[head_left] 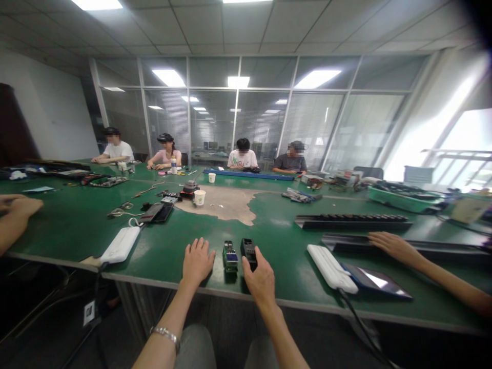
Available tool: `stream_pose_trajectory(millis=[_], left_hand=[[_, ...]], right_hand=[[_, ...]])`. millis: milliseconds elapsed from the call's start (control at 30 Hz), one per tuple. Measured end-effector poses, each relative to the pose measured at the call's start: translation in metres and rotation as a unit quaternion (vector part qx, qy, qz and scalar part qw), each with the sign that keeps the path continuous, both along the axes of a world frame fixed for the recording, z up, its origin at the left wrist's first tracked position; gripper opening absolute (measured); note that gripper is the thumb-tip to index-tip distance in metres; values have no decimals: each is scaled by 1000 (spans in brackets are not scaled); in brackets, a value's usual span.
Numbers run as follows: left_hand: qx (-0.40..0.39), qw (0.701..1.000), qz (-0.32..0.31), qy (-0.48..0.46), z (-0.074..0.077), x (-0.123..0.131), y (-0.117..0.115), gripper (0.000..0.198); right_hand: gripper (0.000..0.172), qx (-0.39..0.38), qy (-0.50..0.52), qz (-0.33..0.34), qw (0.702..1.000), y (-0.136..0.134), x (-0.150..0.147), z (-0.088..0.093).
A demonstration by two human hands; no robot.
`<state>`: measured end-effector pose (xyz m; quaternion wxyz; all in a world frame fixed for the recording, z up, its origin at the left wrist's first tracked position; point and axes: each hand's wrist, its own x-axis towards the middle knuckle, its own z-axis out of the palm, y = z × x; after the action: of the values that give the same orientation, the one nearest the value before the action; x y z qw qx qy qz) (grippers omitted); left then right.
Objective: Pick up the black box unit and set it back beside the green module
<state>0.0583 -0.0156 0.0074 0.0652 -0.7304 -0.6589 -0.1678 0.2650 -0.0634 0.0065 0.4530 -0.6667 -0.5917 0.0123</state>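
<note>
One green circuit-board module (230, 260), long axis twelve-to-six, lies on the surface (157, 261) at three o'clock from the released left grip (198, 262) and ten from the right grip (260, 277), which clasps a black housing (248, 246).

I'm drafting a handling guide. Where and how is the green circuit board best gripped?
Probably pinch the green circuit board by its long side edges, from above: components crowd its face, and gaps separate it from the left hand and black case.

Black casing (248, 246) partly behind right hand (260, 275)
</note>
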Motion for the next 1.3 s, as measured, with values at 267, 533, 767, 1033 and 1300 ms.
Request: stream_pose_trajectory(millis=[267,533,767,1033,1300], left_hand=[[-3,1000,1,-8,3,1,-2,53],[-5,1000,1,-11,2,0,-1,53],[4,1000,-3,-12,2,-1,-1,52],[2,1000,-3,-14,2,-1,0,53],[0,1000,0,-14,1,-1,0,52]], right_hand=[[67,20,72,29,997,-10,-19,48],[64,-3,28,56,998,-9,-47,49],[58,-25,-40,49,998,-6,-60,53],[55,-42,-64,44,996,-9,-63,32],[68,-46,-78,24,996,-10,-66,21]])
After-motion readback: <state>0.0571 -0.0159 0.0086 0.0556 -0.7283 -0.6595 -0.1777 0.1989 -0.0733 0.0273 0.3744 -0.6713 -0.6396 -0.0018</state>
